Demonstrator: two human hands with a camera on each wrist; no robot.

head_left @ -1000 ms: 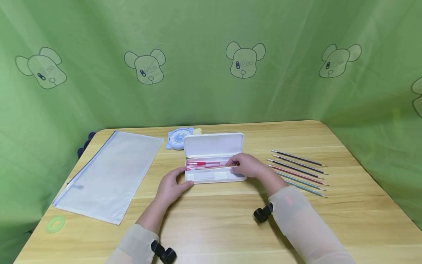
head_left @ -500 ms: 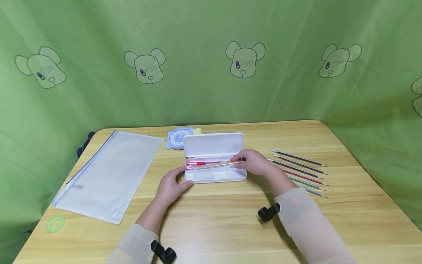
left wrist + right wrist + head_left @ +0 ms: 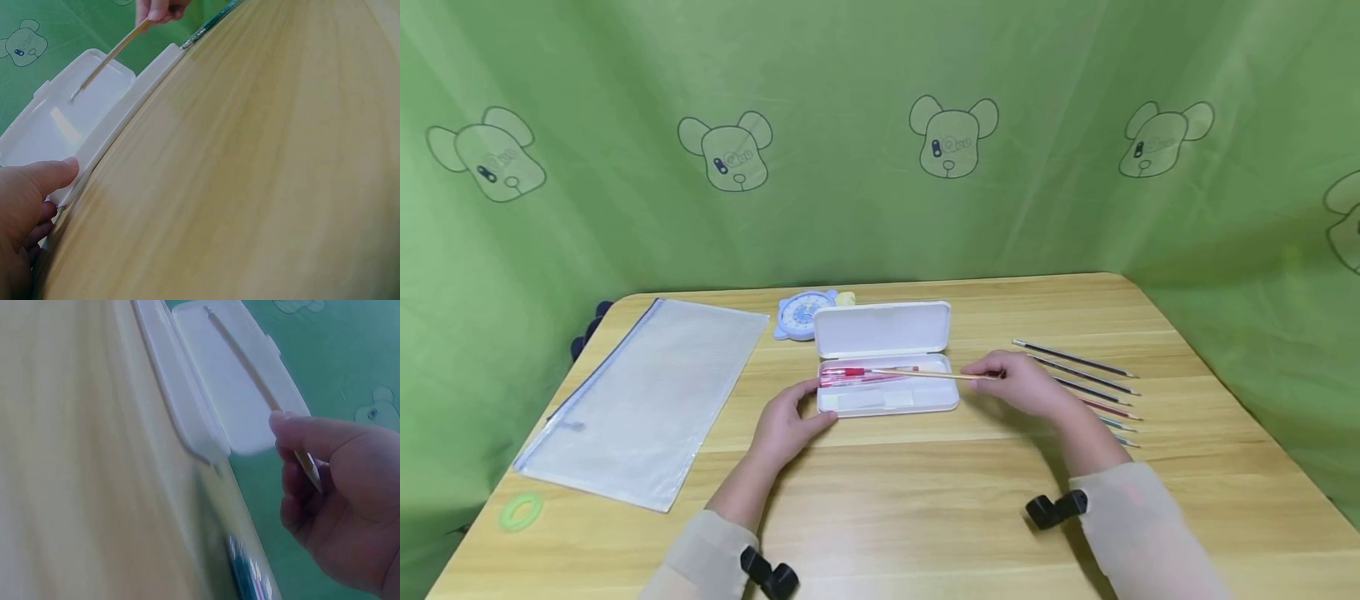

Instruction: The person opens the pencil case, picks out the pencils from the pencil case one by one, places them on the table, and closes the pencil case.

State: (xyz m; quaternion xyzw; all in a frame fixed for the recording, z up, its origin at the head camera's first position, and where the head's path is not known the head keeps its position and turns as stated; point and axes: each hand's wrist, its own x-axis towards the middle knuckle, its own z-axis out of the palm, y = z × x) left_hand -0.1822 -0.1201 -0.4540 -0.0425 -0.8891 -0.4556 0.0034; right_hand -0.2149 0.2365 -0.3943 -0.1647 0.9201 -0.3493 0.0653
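Note:
A white pencil case (image 3: 882,331) lies on the table with its lid raised, and several red-capped pens (image 3: 852,372) are inside. At its left end, my left hand (image 3: 781,427) grips the case, the thumb along the front edge in the left wrist view. My right hand (image 3: 1026,385), just off the case's right end, pinches a yellowish pencil (image 3: 928,374) between thumb and fingers. The far end of this pencil (image 3: 240,353) reaches over the case, raised above it in both wrist views. Several dark, red and teal pencils (image 3: 1075,358) lie side by side near the right hand, partly hidden by its forearm.
A translucent zip pouch (image 3: 643,400) lies flat on the left, with a green ring (image 3: 520,511) near its lower corner. Behind the case, a blue toy clock (image 3: 805,314) lies beside a small yellow thing. A green curtain (image 3: 850,225) hangs along the table's back.
My right hand has drawn the yellowish pencil up and to the right, out of the case. The left hand has stayed at the case's left end.

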